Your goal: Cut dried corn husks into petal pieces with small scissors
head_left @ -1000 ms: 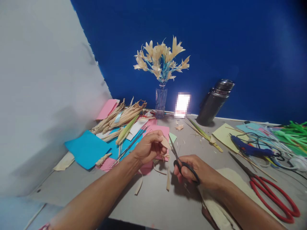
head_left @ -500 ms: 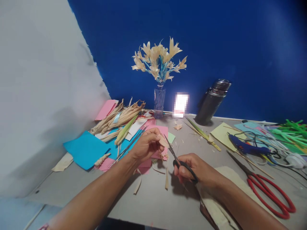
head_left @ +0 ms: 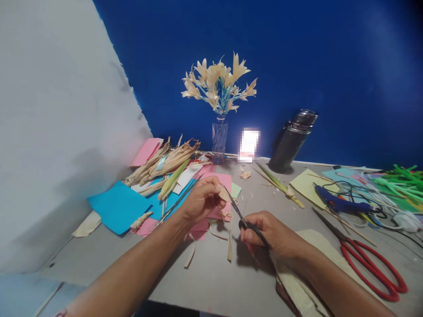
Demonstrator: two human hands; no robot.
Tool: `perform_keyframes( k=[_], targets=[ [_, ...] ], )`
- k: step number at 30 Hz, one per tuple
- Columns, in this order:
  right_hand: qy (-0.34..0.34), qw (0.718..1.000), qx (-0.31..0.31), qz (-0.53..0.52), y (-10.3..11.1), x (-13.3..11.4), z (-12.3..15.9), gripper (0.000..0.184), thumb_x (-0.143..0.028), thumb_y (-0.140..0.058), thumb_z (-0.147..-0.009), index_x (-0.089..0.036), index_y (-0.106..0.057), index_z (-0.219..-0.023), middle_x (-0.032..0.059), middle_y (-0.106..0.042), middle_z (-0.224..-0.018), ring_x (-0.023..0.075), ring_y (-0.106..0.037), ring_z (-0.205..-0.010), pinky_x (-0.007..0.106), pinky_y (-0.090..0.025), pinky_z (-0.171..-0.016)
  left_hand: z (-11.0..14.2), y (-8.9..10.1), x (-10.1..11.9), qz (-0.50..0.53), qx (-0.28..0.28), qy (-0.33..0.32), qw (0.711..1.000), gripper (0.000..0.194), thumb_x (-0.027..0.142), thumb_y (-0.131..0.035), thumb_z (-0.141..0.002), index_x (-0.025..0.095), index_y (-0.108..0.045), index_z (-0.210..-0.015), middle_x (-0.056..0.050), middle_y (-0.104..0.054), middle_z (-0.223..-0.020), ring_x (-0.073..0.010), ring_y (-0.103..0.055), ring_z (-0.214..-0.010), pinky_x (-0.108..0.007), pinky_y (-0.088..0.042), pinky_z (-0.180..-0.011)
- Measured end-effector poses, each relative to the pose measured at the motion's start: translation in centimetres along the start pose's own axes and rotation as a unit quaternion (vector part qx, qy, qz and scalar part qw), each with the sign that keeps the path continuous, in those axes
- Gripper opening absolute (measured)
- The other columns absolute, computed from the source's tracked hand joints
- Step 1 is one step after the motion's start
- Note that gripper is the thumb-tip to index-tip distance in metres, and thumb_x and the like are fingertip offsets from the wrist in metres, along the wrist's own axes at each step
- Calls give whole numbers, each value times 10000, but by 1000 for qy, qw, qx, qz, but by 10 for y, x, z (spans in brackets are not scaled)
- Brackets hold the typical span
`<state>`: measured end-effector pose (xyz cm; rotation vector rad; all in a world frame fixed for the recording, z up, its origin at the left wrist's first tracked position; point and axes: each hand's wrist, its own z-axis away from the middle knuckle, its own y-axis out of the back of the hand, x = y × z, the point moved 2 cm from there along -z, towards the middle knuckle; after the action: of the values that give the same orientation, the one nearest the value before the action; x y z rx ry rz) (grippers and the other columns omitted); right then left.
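Observation:
Between thumb and fingers, my left hand (head_left: 205, 199) pinches a small pale piece of corn husk (head_left: 224, 194). Its closed fingers hide part of the piece. My right hand (head_left: 266, 233) grips small black-handled scissors (head_left: 237, 208), with fingers through the loops. The blades point up and to the left, and their tips are at the husk piece's right edge. They look nearly closed. Below the hands, narrow husk strips (head_left: 229, 248) lie on the grey table (head_left: 211, 286). Small trimmings (head_left: 245, 175) are scattered beyond the scissors.
Behind stand a vase (head_left: 219, 141) of husk flowers (head_left: 220, 81) and a dark flask (head_left: 292, 143). Dried husks (head_left: 165, 163) and blue paper (head_left: 119, 209) lie left. Red-handled scissors (head_left: 373, 268), a blue glue gun (head_left: 343, 204) and green pipe cleaners (head_left: 401, 185) lie right.
The scissor blades have drawn together at the husk piece's edge as my right fingers closed. My left hand keeps its hold. The whole view shifted slightly early on.

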<state>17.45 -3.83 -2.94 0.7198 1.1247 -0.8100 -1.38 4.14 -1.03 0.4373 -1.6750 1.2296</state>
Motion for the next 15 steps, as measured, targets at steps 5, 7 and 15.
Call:
perform_keyframes(
  k=[5, 7, 15],
  targets=[
    [-30, 999, 7, -14, -2, -3, 2, 435, -544, -713, -782, -164, -578, -619, -17, -533, -518, 85, -454, -449, 194, -294, -425, 0, 1, 0, -3, -4, -2, 1000, 136, 163, -638, -673, 163, -503, -658, -23, -653, -620, -130, -582, -462, -239, -436, -490],
    [-31, 999, 6, -17, -2, -3, 2, 432, -541, -712, -780, -164, -579, -618, -13, -539, -517, 85, -454, -446, 194, -290, -419, 0, 1, 1, -3, -2, -4, 1000, 134, 168, -640, -671, 165, -506, -666, -21, -647, -607, -134, -584, -464, -231, -425, -477],
    [-25, 1000, 14, -7, -5, -5, 1, 419, -514, -705, -773, -161, -566, -595, -25, -536, -495, 55, -389, -398, 188, -250, -396, 2, 0, 4, -12, 0, -7, 1000, 150, 183, -651, -665, 167, -503, -666, -10, -627, -581, -130, -581, -461, -221, -414, -471]
  ],
)
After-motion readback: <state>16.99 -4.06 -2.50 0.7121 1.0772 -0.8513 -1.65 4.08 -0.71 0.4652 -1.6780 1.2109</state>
